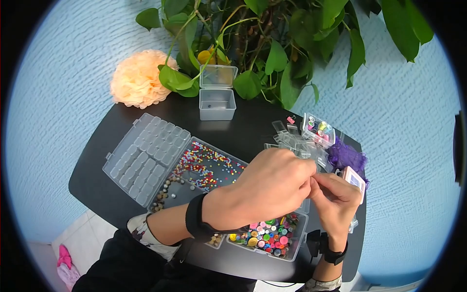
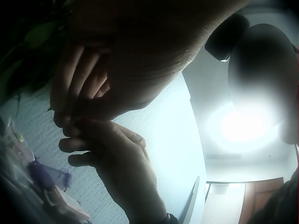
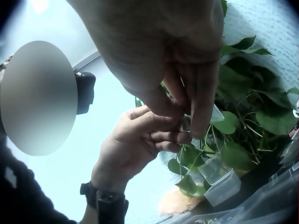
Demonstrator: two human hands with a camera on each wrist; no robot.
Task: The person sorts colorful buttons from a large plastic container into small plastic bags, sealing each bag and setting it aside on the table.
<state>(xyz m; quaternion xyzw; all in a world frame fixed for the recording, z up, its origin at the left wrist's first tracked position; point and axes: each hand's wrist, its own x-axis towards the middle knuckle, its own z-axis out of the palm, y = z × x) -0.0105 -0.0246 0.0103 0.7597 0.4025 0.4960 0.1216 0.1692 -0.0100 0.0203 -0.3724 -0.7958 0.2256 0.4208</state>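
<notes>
Both hands meet fingertip to fingertip above the right part of the table. My left hand (image 1: 262, 187) reaches across from the left, back of the hand up, thumb and fingers pinching. From the right, my right hand (image 1: 336, 202) pinches at the same spot with thumb and forefinger. A corner of a small clear plastic piece (image 3: 217, 115) shows behind the right fingers in the right wrist view; the fingers hide the rest, and I cannot tell its kind. Below the left hand are an organizer tray of small colourful beads (image 1: 206, 160) and a box of mixed buttons (image 1: 272, 238).
The organizer's clear compartment lid (image 1: 146, 158) lies open at left. An open clear box (image 1: 217, 104) stands at the back beside a peach paper pompom (image 1: 143, 80). Clear plastic pieces (image 1: 296, 141), a box of spools (image 1: 318, 130) and purple netting (image 1: 347, 155) lie at right. Plant leaves (image 1: 277, 56) overhang.
</notes>
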